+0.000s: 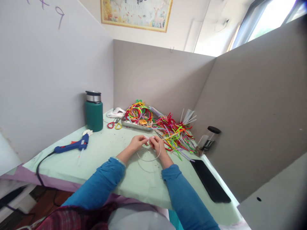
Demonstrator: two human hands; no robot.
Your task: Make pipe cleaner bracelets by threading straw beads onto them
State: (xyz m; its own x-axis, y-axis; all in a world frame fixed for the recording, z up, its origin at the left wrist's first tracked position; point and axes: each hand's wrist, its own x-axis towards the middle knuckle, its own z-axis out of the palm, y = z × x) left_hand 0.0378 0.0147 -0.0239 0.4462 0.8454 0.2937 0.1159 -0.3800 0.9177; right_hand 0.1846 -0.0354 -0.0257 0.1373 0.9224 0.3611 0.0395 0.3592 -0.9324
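Note:
Both hands meet above the middle of the pale green table cover (100,166), fingertips nearly touching. A thin white ring or curved wire (149,160) hangs in a loop below them. My left hand (138,142) is closed in a pinch at the loop's upper end; the small piece between its fingertips is too small to make out. My right hand (156,143) pinches the white wire too, and one side of the loop passes across this hand. Just behind the hands lies a heap of coloured pipe cleaners (175,132).
At left stand a green bottle (94,116) and a blue glue gun (74,146) with a cord. Scissors (114,125) lie beside a metal tray (137,127) of coloured rings. A black phone-like slab (209,182) and a clear jar (208,140) are at right. Grey partitions (155,76) enclose the table.

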